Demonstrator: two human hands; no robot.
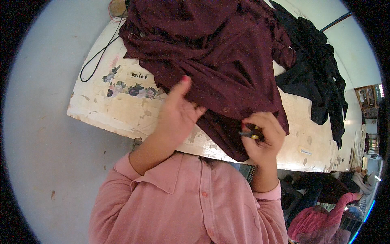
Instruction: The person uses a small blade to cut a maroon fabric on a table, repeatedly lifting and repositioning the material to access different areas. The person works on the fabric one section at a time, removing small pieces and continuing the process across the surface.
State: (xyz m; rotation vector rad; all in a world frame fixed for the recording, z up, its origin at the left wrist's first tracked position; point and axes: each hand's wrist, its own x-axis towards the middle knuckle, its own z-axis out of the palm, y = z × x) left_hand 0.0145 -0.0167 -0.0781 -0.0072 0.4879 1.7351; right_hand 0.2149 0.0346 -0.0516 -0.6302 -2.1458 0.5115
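Observation:
A dark maroon garment [239, 77] with small round buttons lies spread in loose folds over the table, its lower corner drooping at the near edge. My left hand [178, 110] is at the garment's near left edge, thumb raised and apart from the bent fingers, whose tips touch the cloth. The hand is slightly blurred. My right hand [265, 136] is closed around small black-and-yellow thread snips [252, 133], with the dark tip pointing left, just above the garment's lower right part. Most of the snips is hidden in the palm.
Black cloth [313, 73] hangs over the right part of the worn white table [118, 116]. A black cord loop [94, 67] and a brownish spool-like thing [118, 8] are at the far left. Another person in pink [321, 221] is at the lower right.

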